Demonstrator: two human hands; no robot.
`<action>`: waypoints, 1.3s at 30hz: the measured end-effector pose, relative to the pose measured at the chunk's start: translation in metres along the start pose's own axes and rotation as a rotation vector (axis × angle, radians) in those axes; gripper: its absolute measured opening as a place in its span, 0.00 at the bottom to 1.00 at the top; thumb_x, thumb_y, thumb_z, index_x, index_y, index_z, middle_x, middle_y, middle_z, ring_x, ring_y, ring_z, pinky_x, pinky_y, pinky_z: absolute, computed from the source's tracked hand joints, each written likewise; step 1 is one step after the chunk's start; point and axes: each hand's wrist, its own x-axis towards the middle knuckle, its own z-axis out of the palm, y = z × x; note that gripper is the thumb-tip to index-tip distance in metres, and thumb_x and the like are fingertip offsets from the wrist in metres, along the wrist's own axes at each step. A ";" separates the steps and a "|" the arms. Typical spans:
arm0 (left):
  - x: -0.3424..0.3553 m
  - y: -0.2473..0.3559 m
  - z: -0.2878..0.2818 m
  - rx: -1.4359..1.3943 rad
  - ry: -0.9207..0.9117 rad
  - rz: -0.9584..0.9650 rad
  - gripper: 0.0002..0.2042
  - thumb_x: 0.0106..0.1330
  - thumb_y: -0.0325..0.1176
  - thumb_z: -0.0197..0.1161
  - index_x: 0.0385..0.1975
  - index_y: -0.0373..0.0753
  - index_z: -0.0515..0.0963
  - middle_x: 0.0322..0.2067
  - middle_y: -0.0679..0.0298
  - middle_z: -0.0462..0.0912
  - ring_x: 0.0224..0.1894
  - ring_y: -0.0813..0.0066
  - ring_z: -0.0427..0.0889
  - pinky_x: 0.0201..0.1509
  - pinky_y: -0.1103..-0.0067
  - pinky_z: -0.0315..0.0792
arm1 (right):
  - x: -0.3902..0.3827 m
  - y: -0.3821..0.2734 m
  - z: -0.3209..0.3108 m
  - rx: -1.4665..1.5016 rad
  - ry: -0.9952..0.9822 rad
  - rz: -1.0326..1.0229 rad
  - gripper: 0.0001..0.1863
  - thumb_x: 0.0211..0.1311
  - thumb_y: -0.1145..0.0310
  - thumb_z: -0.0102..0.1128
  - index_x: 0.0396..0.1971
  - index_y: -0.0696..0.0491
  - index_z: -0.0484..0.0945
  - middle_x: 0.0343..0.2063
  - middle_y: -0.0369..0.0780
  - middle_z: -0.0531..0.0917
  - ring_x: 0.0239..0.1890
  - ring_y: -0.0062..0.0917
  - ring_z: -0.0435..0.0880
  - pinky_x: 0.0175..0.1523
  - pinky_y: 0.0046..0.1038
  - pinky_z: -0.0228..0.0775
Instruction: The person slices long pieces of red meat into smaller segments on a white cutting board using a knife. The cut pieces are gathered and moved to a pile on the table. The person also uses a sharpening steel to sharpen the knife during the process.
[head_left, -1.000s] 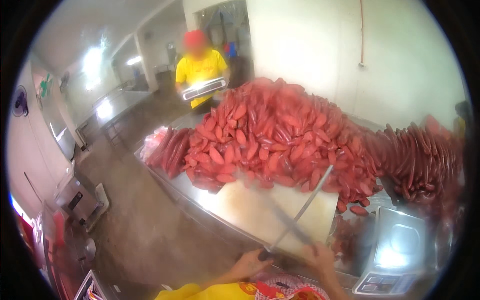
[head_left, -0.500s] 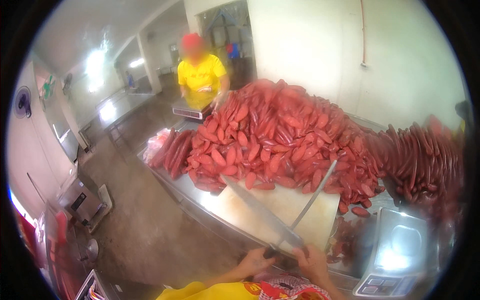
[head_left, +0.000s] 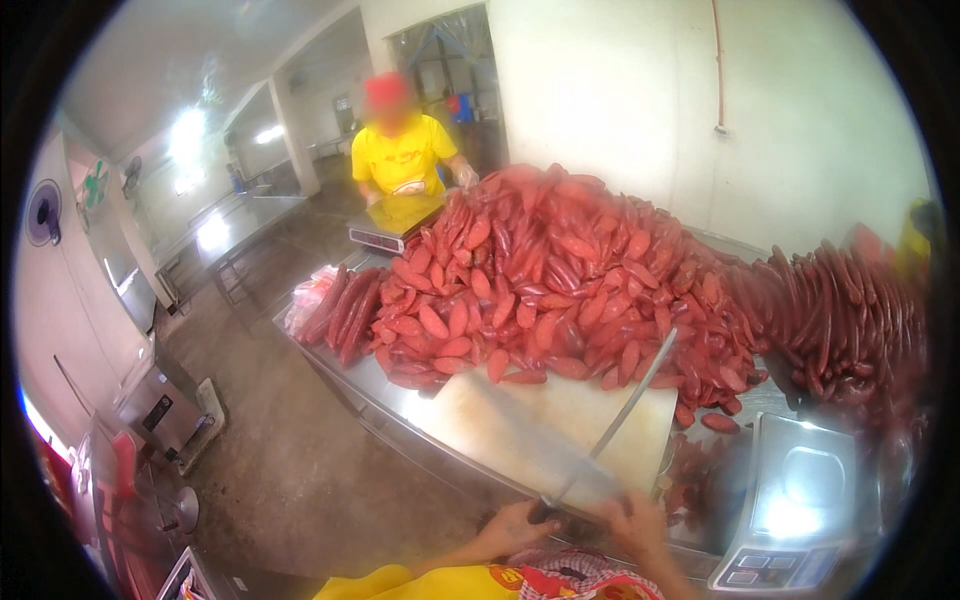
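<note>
My left hand (head_left: 512, 530) is closed round the black handle of a sharpening steel (head_left: 638, 385), whose long rod slants up to the right over the white cutting board (head_left: 635, 430). My right hand (head_left: 637, 525) grips a knife, its handle hidden in my fingers. The knife's broad blade (head_left: 598, 482) is smeared by motion, points up and left, and crosses the steel near its handle end. Whether the two touch I cannot tell. Just beyond the board rises a large heap of red sausage pieces (head_left: 560, 290), cut at a slant.
Long whole sausages (head_left: 835, 310) are piled at the right, a few more (head_left: 345, 315) at the left beside a plastic bag (head_left: 310, 300). A scale (head_left: 800, 480) stands near right. Across the metal table, a person in yellow (head_left: 405, 155) stands by another scale (head_left: 385, 235).
The knife blade has gone from fairly sharp to blurred, and my right hand has shifted slightly right. The steel stays nearly in place. The person opposite has moved an arm slightly.
</note>
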 end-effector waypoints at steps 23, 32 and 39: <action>-0.002 -0.005 0.010 -0.194 -0.036 -0.146 0.12 0.58 0.33 0.68 0.34 0.32 0.77 0.18 0.65 0.79 0.18 0.82 0.74 0.21 0.81 0.67 | -0.014 0.005 -0.028 -0.037 0.002 0.198 0.24 0.62 0.45 0.55 0.30 0.55 0.77 0.28 0.50 0.81 0.31 0.46 0.82 0.37 0.42 0.74; -0.001 -0.015 0.006 -0.169 -0.034 -0.079 0.14 0.56 0.34 0.69 0.36 0.32 0.77 0.21 0.61 0.81 0.20 0.81 0.75 0.24 0.80 0.70 | 0.000 0.033 -0.056 0.178 0.220 0.372 0.25 0.61 0.44 0.56 0.29 0.56 0.77 0.26 0.52 0.81 0.28 0.48 0.81 0.33 0.42 0.73; 0.021 -0.015 0.020 -0.079 -0.003 0.009 0.14 0.55 0.34 0.71 0.35 0.32 0.77 0.24 0.64 0.81 0.21 0.80 0.77 0.23 0.81 0.71 | -0.010 0.002 -0.014 -0.038 -0.007 0.010 0.24 0.62 0.45 0.55 0.29 0.56 0.75 0.26 0.52 0.80 0.27 0.48 0.81 0.32 0.43 0.72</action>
